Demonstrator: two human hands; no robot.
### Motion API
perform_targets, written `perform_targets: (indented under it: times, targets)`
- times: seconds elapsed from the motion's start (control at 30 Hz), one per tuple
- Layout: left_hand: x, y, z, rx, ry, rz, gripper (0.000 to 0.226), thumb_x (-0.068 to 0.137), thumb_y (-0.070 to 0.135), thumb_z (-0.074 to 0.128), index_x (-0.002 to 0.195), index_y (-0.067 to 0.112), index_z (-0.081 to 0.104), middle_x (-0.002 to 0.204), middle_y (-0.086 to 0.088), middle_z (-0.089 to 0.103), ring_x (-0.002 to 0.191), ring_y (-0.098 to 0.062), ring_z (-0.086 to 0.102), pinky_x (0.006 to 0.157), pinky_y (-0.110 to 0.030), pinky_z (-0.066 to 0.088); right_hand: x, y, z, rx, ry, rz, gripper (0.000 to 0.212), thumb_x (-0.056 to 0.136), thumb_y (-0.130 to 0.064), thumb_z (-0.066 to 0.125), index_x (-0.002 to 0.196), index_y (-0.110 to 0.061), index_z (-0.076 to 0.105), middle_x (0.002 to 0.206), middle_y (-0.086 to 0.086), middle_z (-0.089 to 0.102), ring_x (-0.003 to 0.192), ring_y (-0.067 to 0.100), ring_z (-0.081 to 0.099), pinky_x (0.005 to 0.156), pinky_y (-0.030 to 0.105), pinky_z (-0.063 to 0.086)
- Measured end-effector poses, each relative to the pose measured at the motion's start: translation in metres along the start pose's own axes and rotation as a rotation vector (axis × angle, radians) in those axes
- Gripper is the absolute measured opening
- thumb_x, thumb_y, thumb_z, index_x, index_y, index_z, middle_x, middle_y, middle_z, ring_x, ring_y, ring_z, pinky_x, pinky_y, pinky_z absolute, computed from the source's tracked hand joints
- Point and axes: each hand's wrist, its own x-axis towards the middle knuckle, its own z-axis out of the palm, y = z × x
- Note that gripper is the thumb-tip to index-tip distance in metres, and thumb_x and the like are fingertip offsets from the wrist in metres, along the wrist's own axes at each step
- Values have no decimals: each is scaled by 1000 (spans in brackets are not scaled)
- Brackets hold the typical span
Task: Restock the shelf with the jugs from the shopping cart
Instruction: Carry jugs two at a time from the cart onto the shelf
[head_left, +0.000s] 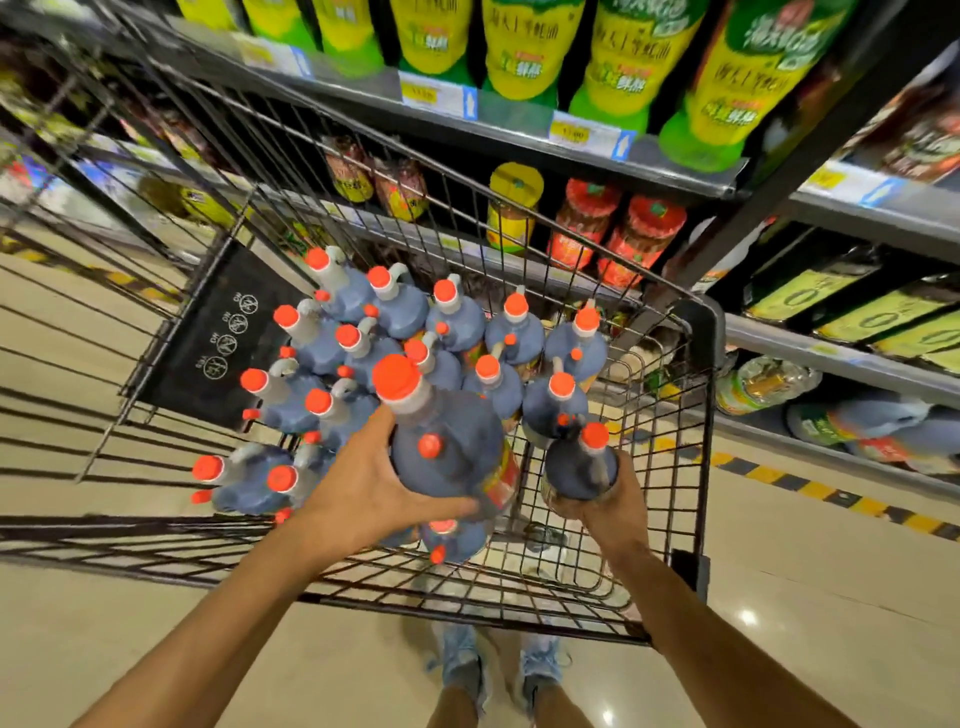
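Note:
The black wire shopping cart (691, 415) holds several dark jugs (457, 317) with orange caps, standing upright. My left hand (363, 488) grips one dark jug (447, 447) by its body and holds it raised above the others, near the cart's middle. My right hand (613, 514) is wrapped under a second dark jug (579, 465) at the cart's near right side. The shelf unit (675, 174) stands just beyond the cart, at the top and right of the view.
Upper shelves carry green and yellow bottles (628, 57); below are red-lidded jars (644, 239). Lower right shelves hold green-labelled boxes (810, 291) and lying jugs (883, 431). Yellow-black floor tape (831, 499) runs along the shelf base. My feet (498, 670) stand behind the cart.

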Motion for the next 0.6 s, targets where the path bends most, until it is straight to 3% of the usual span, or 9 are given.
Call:
perform_targets:
  times: [0.03, 0.1, 0.23, 0.3, 0.37, 0.47, 0.6]
  targets:
    - [-5, 7, -3, 17, 35, 2, 77, 50, 25, 96, 109, 37, 48, 97, 25, 66, 94, 25, 55, 74, 2, 40, -5, -6, -4, 37, -19, -14, 98, 40, -41, 81, 128, -9, 51, 115, 8, 65, 108, 33, 62, 86, 40, 55]
    - [-14, 21, -10, 50, 96, 7, 74, 53, 8, 93, 96, 39, 41, 90, 21, 57, 84, 35, 47, 70, 5, 37, -16, -25, -15, 122, -52, -40, 93, 38, -39, 81, 122, -10, 52, 108, 1, 64, 103, 26, 62, 78, 23, 53]
    - [-28, 46, -22, 44, 114, 1, 72, 51, 15, 94, 96, 40, 44, 97, 18, 58, 84, 30, 51, 67, 0, 42, -41, -69, -50, 147, -94, -228, 84, 48, -8, 97, 120, -17, 56, 114, -1, 68, 102, 14, 67, 86, 37, 57]
    - [-35, 62, -26, 12, 112, 2, 69, 51, 16, 95, 97, 37, 48, 96, 14, 61, 83, 26, 55, 66, 0, 43, -58, -98, -71, 182, -151, -310, 85, 52, 0, 95, 124, -21, 56, 117, -1, 70, 105, 14, 69, 81, 32, 59]
    - [-42, 84, -27, -74, 92, 3, 68, 44, 34, 97, 97, 29, 56, 95, 4, 69, 88, 13, 63, 71, -9, 50, -76, -128, -91, 229, -205, -378, 90, 55, 2, 93, 129, -31, 54, 125, -5, 67, 111, 11, 66, 83, 26, 57]
    - [-52, 117, -25, -279, 97, 20, 91, 30, 56, 95, 105, 18, 62, 101, 2, 75, 95, -14, 71, 72, -25, 57, -103, -173, -119, 272, -252, -472, 95, 56, -15, 94, 137, -36, 49, 137, -3, 60, 122, 14, 61, 94, 33, 55]
    - [-68, 177, -19, -459, 138, 140, 76, 48, 36, 92, 114, 11, 63, 112, -7, 73, 107, -26, 68, 81, -33, 56, -141, -232, -156, 350, -285, -543, 105, 38, -46, 97, 132, -28, 54, 127, -1, 67, 113, 21, 67, 90, 42, 56]
